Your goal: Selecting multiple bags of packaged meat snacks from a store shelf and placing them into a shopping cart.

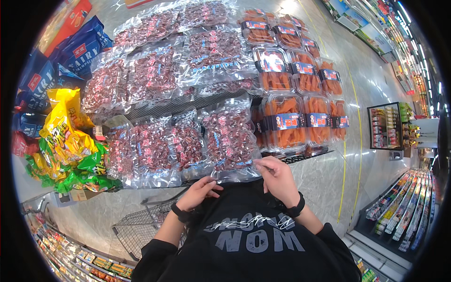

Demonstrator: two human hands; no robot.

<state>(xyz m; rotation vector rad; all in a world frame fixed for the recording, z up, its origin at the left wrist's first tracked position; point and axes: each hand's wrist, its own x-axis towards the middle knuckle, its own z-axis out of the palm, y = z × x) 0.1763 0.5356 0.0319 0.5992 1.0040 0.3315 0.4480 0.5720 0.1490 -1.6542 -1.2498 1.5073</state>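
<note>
A clear plastic bag of dark red dried pieces [230,134] lies at the front right of a row of similar bags, its near edge toward me. My right hand [280,181] pinches the near right corner of this bag between thumb and fingers. At the near left corner, my left hand [201,193] has its fingers curled in on the bag's edge. To its left lie more clear bags of the same dried pieces [152,145]. Clear plastic boxes of orange dried strips [283,134] are stacked just right of the bag.
Yellow snack bags [68,131], green snack bags [91,167] and blue bags [80,49] crowd the display's left side. A wire shopping cart [136,223] stands below, near my left forearm. Shelves of goods [399,207] and a small rack [384,126] stand across the aisle at right.
</note>
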